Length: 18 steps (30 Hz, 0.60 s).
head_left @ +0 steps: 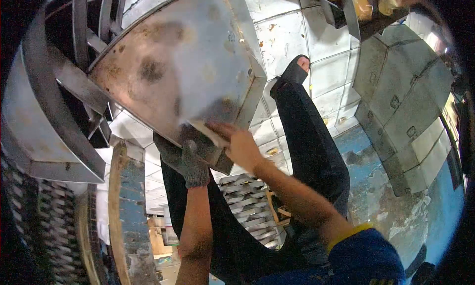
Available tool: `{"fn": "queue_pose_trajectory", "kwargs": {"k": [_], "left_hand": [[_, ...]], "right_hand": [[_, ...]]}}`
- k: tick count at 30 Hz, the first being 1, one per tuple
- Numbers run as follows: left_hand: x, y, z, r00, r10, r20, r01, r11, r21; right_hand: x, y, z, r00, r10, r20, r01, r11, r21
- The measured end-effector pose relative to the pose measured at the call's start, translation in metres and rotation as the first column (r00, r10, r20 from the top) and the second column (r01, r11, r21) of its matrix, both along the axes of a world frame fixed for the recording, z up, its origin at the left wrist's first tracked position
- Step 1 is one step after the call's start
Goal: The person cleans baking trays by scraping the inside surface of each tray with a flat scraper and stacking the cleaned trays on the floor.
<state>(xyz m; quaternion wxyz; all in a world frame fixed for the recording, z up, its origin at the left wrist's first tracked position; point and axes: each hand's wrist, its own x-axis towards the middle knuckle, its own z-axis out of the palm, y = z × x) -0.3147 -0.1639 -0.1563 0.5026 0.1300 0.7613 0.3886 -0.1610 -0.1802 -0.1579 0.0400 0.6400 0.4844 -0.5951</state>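
Under the head camera, one lot on view, as I stand by:

Item: metal panel [198, 62], stained, with a folded side at right; slanted across the middle of the scene, on the far side of both hands.

Item: left hand [185, 159], grey-gloved, at the panel's near edge. Thumb visible; I cannot tell whether the other fingers are spread or pressed together.

Item: right hand [241, 145], ungloved. Fingers pinch a pale flat piece [213, 133] against the panel's near part, forefinger laid along it. Material of the piece: not clear.

Hazards, in my judgement. First, a cut: bare fingertips work close to a thin metal rim, and a slip of the pale piece could run them onto it. Second, a shift: with the left hand seemingly the only steadying hold, hard pressure near the corner could tip or swing the panel. Third, a knock: the slatted metal frame [79, 32] stands close at left and could catch a swinging edge. Fourth, a bruise: exposed toes [303, 63] rest on the far tiled floor [324, 65], should the panel slide that way.
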Motion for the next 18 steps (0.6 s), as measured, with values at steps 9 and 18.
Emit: {"fn": "queue_pose_trajectory", "kwargs": {"k": [9, 18], "left_hand": [[0.012, 0.015, 0.005, 0.994, 0.087, 0.061, -0.09, 0.995, 0.034], [0.009, 0.012, 0.005, 0.996, 0.086, -0.032, -0.089, 0.992, -0.094]], "right_hand": [[0.033, -0.042, -0.063, 0.948, -0.305, 0.09, 0.297, 0.95, 0.094], [0.11, -0.003, -0.22, 0.824, -0.334, 0.457, 0.295, 0.942, 0.158]]}}
